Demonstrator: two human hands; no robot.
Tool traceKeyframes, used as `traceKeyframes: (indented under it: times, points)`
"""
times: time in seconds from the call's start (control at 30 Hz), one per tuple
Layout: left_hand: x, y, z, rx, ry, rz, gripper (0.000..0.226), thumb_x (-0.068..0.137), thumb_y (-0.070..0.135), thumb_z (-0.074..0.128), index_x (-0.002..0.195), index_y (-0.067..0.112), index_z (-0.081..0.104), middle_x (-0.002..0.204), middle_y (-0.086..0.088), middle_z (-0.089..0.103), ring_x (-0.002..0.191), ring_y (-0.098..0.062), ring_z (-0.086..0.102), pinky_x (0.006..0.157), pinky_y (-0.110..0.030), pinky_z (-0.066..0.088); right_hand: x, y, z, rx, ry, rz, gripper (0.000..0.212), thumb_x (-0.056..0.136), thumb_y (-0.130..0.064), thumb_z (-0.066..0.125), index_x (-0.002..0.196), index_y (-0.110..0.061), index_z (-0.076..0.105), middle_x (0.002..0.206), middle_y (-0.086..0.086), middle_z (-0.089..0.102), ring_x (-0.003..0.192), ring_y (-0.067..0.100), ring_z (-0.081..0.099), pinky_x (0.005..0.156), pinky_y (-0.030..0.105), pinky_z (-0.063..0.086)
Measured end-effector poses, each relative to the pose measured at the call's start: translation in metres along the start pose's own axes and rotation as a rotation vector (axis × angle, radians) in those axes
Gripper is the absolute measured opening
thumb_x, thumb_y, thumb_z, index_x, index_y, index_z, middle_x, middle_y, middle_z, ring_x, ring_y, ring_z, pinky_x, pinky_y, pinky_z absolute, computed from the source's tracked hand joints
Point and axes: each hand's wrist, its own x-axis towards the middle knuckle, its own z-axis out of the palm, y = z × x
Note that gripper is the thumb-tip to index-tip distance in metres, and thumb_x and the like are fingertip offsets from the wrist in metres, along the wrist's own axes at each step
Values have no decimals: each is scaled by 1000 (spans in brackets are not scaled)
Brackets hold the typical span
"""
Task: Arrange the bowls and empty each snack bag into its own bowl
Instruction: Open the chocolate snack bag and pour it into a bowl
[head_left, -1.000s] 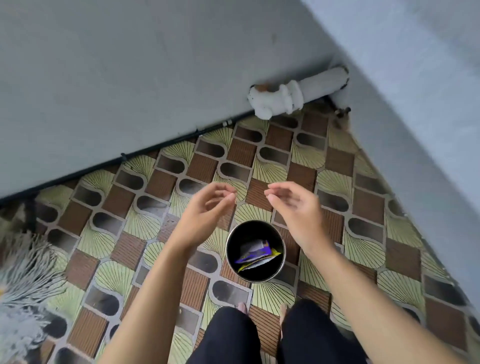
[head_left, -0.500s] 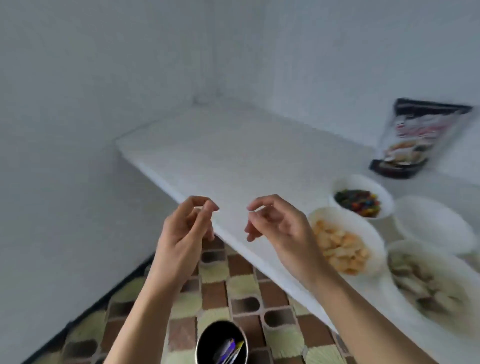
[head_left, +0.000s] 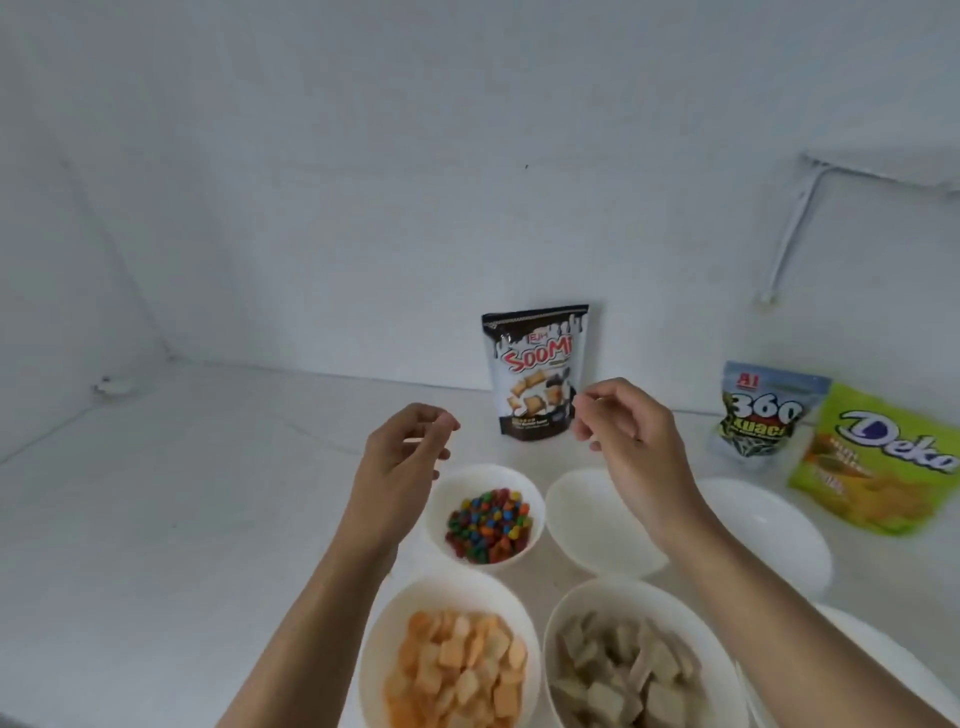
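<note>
Bowls sat clustered on the white counter (head_left: 208, 493), all in front of the Soomi bag (head_left: 537, 379), which stood upright at the wall (head_left: 363, 182). Candy bowl (head_left: 483, 477) was just in front of the Soomi bag, slightly left, full of coloured candies. Empty bowl (head_left: 597, 519) was just in front of the Soomi bag, slightly right, with a narrow gap to the candy bowl. Second empty bowl (head_left: 763, 530) lay further front-right of the Soomi bag. Cracker bowl (head_left: 452, 587) was well in front of the Soomi bag, on the left, and held orange squares. Biscuit bowl (head_left: 639, 592) was well in front of it, on the right, and held grey-brown squares. One more white bowl (head_left: 883, 665) was cut off by the frame far front-right of the Soomi bag, contents not visible.

360 bag (head_left: 763, 415) stood right of the Soomi bag. Deko bag (head_left: 872, 457) leaned further right; could not tell whether those two touched.

Left hand (head_left: 402, 457) hovered front-left of the Soomi bag, fingers curled in, thumb tip meeting forefinger tip, nothing seen in it. Right hand (head_left: 628, 431) hovered just front-right of the Soomi bag, fingers curled toward the palm, thumb close to forefinger, nothing seen in it. Hands were apart, both in the air over the far bowls.

White cable (head_left: 789, 234) hung on the wall far right of the Soomi bag.
</note>
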Motion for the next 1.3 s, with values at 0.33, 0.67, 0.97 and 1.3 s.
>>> traceKeyframes:
  times: [0.33, 0.67, 0.97, 1.3]
  points:
    - [171, -10, 95, -85, 40, -211, 23, 103, 32, 53, 98, 20, 72, 102, 17, 70, 104, -5, 57, 98, -40, 43, 193, 73, -6, -9, 100, 294, 15, 93, -37, 65, 100, -24, 69, 126, -1, 64, 120, 15, 58, 84, 28, 41]
    - [231, -39, 124, -202, 94, -310, 29, 106, 34, 48, 111, 21, 73, 101, 14, 69, 99, -1, 56, 96, -36, 33, 245, 107, -2, 143, 31, 390, 16, 98, -31, 61, 107, -19, 69, 100, -11, 71, 78, -15, 65, 69, 20, 42]
    - [211, -30, 89, -245, 180, -152, 20, 102, 13, 54, 101, 15, 74, 102, 0, 77, 97, -18, 67, 88, -37, 50, 216, 90, 8, 188, -58, 211, 8, 96, -19, 66, 99, -23, 72, 105, -6, 74, 101, 12, 70, 75, 21, 57]
    - [143, 0, -26, -70, 334, 2, 41, 103, 0, 47, 90, 28, 74, 94, 3, 72, 94, -23, 68, 80, -39, 52, 162, 17, 81, 312, -322, 65, 27, 103, -1, 45, 111, -15, 66, 113, 12, 64, 101, 25, 71, 84, 39, 62]
